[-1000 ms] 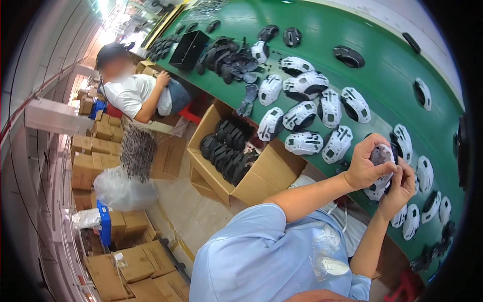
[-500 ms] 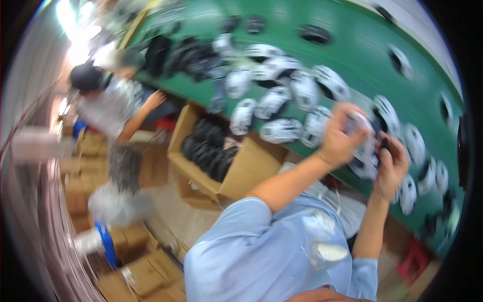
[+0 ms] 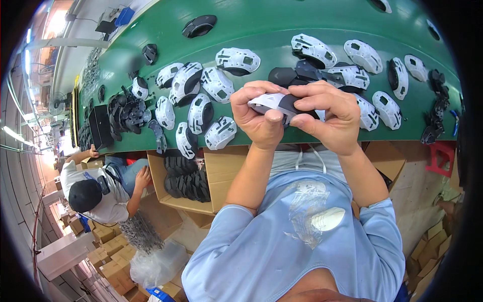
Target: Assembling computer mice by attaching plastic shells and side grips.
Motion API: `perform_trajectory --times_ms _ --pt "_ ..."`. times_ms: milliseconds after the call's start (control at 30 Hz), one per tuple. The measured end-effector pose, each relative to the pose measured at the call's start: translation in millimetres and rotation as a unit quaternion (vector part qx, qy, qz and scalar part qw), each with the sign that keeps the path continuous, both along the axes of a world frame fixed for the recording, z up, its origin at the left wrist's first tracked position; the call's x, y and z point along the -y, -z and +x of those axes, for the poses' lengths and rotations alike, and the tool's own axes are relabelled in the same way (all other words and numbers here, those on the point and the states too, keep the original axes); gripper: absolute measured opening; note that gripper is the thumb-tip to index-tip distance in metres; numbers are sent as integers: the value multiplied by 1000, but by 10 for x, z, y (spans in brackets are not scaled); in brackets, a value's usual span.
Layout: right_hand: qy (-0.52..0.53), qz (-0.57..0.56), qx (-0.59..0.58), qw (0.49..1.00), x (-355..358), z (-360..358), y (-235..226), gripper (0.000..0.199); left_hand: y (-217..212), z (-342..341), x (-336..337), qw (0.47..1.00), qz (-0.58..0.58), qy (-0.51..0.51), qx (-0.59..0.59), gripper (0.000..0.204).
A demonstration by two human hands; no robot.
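— Above the green surface [image 3: 282, 20], what are you holding?

— I grip a mouse shell [image 3: 275, 104], white with a black part, between both hands over the near edge. My left hand [image 3: 260, 117] pinches its left end, thumb on top; my right hand [image 3: 329, 115] clamps the right end.

— How does it lie?

— Its long axis runs left to right, roughly level, across me. Which end is the front I cannot tell. Loose white shells [image 3: 219, 133] lie beyond.

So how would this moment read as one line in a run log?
left hand: grips mouse shell | right hand: pinches same shell | below: green belt with white shells | left: carton of black parts
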State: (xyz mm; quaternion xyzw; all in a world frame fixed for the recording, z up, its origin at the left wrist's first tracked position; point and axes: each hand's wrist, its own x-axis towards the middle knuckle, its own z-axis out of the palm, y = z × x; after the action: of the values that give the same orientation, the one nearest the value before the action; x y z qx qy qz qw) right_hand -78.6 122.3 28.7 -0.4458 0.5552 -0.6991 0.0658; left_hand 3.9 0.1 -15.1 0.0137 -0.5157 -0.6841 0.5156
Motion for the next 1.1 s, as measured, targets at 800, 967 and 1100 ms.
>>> perform_trajectory --times_ms 800,967,1100 --pt "142 96 -239 956 247 -106 113 17 -362 70 22 963 -46 -46 262 37" --pt "106 132 -276 946 261 -171 175 18 -295 76 85 954 -94 -81 271 38" --pt "120 92 -240 959 291 -197 22 17 -299 34 115 961 -10 -105 257 35"
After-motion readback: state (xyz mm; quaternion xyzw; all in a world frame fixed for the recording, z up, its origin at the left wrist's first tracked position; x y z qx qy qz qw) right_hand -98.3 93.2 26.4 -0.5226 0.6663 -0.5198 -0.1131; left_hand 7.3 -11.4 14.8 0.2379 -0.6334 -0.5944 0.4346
